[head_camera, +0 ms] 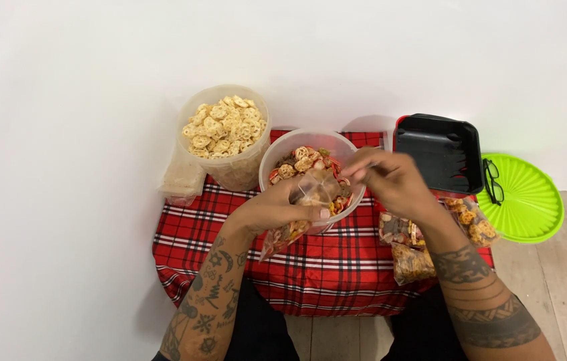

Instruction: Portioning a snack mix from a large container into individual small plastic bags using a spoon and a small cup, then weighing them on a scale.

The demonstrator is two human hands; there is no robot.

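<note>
1. Snack bag [300, 207], small and clear, sits right at the near rim of the mixed-snack bowl [310, 170], mid-scene, and it is partly filled with orange and red pieces.
2. Left hand [276, 210] is wrapped around that snack bag, fingers curled under it and thumb along its near side, holding its mouth up against the bowl.
3. Right hand [390, 177] hovers over the bowl's right edge, fingertips pinched together; whether anything sits between them is too small to tell.
4. Inside the bowl: round wheel-shaped crackers mixed with red bits, piled well up.
5. Far left of the bowl stands a tall clear tub [226, 137], touching the wall side, heaped with pale yellow wheel crackers.
6. Just left of the tub lies a stack of empty clear bags [181, 182], at the far left corner of the cloth.
7. Everything rests on a red plaid cloth [323, 267] covering the tabletop, with the person's knees at its near edge.
8. Right of the bowl, two filled bags [410, 251] lie near the right forearm, packed with the same mix.
9. Far right sits a black tray [440, 154] with a red rim.
10. Beside it, on the wooden floor, a lime-green round lid [527, 200] carries a pair of black glasses [492, 180] on its left edge.
</note>
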